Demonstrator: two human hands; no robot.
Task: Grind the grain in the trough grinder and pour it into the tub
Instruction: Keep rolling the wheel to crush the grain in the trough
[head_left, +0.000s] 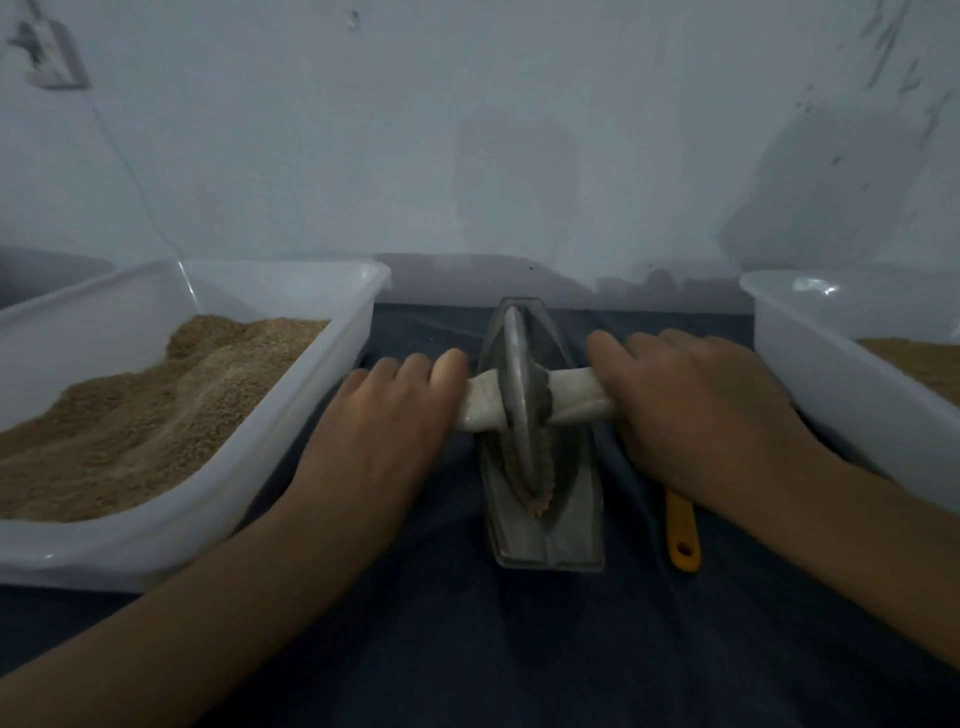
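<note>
Resting lengthwise on the dark blue cloth that covered the surface, the metal trough grinder stood at centre, its pointed far end toward the pale wall. The grinding wheel sat upright in the trough on its edge, and brown ground grain clung along its near lower rim and lay in the channel beneath it. A pale axle handle passed through the wheel and stuck out on both sides. The left hand lay over the left end of the handle; its fingers were laid forward over it, and the picture did not show whether they curled beneath, so the state of that grip could not be told. The right hand held the right end, its grip closed around the handle with the fingers wrapped over the top. A white plastic tub stood just left of the grinder, holding a heaped bed of brown grain. A second white tub stood to the right, with brown material showing inside at the frame edge. An orange tool handle with a hanging hole lay on the cloth beside the grinder, its upper part hidden under the right wrist. No brand, label or legible writing appeared on any item.
</note>
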